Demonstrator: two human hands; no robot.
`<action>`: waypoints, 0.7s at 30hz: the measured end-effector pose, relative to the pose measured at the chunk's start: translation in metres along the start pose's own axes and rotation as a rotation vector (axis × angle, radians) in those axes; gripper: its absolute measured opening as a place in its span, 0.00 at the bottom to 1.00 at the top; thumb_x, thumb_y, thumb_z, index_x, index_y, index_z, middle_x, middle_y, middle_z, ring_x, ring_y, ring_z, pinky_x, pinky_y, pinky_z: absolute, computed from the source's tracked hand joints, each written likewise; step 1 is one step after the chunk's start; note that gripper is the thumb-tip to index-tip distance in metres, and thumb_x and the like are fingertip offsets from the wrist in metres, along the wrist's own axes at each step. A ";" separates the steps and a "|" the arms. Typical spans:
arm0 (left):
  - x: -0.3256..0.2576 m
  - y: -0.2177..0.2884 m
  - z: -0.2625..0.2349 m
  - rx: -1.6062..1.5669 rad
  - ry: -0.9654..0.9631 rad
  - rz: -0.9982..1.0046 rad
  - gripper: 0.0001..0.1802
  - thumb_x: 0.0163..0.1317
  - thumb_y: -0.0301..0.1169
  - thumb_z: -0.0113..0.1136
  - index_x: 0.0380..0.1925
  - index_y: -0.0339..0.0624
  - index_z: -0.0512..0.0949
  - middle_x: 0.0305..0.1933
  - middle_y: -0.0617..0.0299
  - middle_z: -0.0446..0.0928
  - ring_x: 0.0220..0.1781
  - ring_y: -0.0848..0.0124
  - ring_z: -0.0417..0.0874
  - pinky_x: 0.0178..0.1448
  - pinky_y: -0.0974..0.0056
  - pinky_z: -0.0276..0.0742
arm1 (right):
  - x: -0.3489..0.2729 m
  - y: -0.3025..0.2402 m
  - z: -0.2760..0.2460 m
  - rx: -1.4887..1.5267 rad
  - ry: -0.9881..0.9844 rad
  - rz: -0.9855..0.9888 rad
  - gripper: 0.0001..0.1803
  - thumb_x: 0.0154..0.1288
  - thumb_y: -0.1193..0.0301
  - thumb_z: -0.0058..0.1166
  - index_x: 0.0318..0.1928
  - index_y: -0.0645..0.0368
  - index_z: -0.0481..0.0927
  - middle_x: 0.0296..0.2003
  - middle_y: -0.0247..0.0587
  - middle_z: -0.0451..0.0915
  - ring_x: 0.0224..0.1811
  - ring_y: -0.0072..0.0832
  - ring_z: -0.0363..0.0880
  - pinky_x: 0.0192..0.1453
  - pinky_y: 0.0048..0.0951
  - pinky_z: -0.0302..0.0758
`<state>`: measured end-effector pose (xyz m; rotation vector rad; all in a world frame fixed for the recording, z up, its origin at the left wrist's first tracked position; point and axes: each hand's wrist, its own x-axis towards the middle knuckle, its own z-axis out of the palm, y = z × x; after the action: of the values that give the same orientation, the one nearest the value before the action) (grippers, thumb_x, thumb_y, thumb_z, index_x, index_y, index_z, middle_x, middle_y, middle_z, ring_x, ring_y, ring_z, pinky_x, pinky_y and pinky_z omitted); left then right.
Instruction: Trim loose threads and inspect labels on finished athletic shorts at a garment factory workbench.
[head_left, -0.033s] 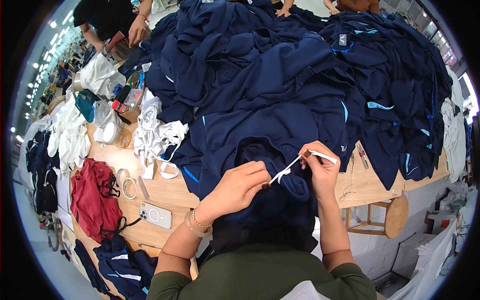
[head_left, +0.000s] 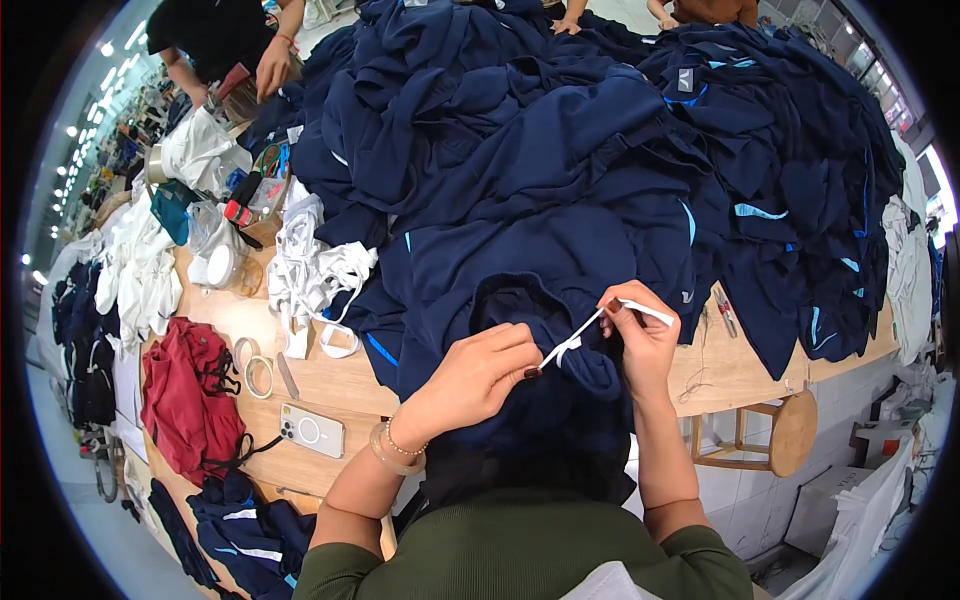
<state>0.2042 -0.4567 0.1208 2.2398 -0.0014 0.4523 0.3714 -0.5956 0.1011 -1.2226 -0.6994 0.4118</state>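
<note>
A white drawstring [head_left: 567,346] is stretched between my two hands, with a loop or knot near its middle. Thumb and fingers of my left hand [head_left: 485,370] pinch its lower left end. My right hand [head_left: 645,340] is closed on the other side, the cord's tail sticking out past the fingers to the right. Directly beneath lies the gathered waistband [head_left: 520,284] of a navy garment, its opening towards me. Whether the cord runs through this waistband is hidden by folds.
A high heap of navy garments [head_left: 480,150] covers most of the table. White straps [head_left: 310,270], tape rolls [head_left: 258,377], a phone [head_left: 312,430] and a red bag [head_left: 190,400] lie left. Thread snips [head_left: 724,310] rest right, above a wooden stool [head_left: 792,433]. Other people's hands show at the far side.
</note>
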 end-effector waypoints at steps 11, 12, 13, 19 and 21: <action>0.009 0.000 0.005 0.133 0.284 0.035 0.36 0.45 0.31 0.75 0.55 0.41 0.69 0.58 0.53 0.71 0.64 0.51 0.69 0.67 0.52 0.62 | 0.025 -0.044 0.009 -0.007 -0.431 0.149 0.05 0.70 0.79 0.48 0.38 0.67 0.78 0.27 0.40 0.81 0.25 0.19 0.78 0.31 0.19 0.75; 0.012 -0.002 0.007 0.141 0.287 0.062 0.37 0.44 0.29 0.74 0.56 0.41 0.69 0.60 0.52 0.70 0.65 0.51 0.68 0.69 0.52 0.61 | 0.025 -0.057 0.020 0.022 -0.505 0.099 0.06 0.70 0.80 0.48 0.38 0.68 0.78 0.29 0.41 0.82 0.27 0.20 0.79 0.33 0.20 0.77; 0.014 -0.008 0.010 0.149 0.289 0.087 0.37 0.44 0.28 0.73 0.57 0.41 0.69 0.62 0.50 0.70 0.67 0.51 0.67 0.71 0.52 0.60 | 0.027 -0.068 0.031 0.050 -0.579 0.051 0.06 0.70 0.81 0.47 0.38 0.69 0.78 0.30 0.42 0.82 0.28 0.22 0.81 0.35 0.21 0.78; 0.030 0.013 -0.013 0.173 0.519 0.073 0.08 0.57 0.22 0.65 0.37 0.35 0.78 0.38 0.59 0.81 0.41 0.64 0.82 0.47 0.61 0.75 | 0.045 -0.093 0.015 -0.049 -0.546 -0.093 0.22 0.64 0.73 0.60 0.56 0.68 0.74 0.52 0.48 0.79 0.57 0.32 0.77 0.65 0.32 0.70; 0.036 0.027 -0.031 -0.320 0.643 -0.010 0.06 0.59 0.21 0.62 0.37 0.35 0.78 0.38 0.61 0.78 0.41 0.69 0.78 0.50 0.65 0.72 | 0.046 -0.091 0.002 -0.332 -0.595 -0.271 0.35 0.55 0.69 0.69 0.63 0.62 0.71 0.59 0.48 0.75 0.65 0.38 0.72 0.70 0.36 0.65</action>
<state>0.2238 -0.4465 0.1708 1.7029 0.2536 1.0672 0.3969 -0.5928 0.2001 -1.2970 -1.4734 0.4463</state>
